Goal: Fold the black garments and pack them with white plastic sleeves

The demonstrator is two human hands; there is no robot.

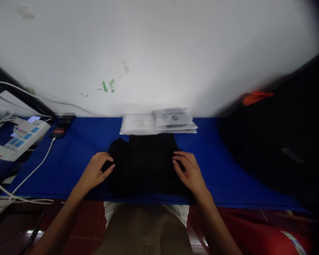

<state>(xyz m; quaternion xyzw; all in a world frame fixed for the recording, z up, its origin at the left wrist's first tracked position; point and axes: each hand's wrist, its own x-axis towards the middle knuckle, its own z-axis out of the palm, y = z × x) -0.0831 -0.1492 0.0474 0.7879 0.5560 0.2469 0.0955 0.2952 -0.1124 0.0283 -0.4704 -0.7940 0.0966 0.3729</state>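
Observation:
A black cloth item (149,166), its folds hard to make out, lies on the blue-covered table (69,152) right in front of me. At its left edge is my left hand (99,168), fingers apart and curved toward the cloth. My right hand (187,170) rests at the opposite edge with its fingers spread, the tips touching the black fabric. Neither hand grips anything. Just behind the cloth sit two stacks of flat packets in frosted plastic, a left one (139,124) and a right one (174,118) with dark print on top.
On the left are a white power strip (23,140) with plugs, white cables (34,170) and a partly blurred dark object (62,125). A large black object (281,148) fills the right side, with an orange piece (256,97) at its top. A white wall stands behind the table.

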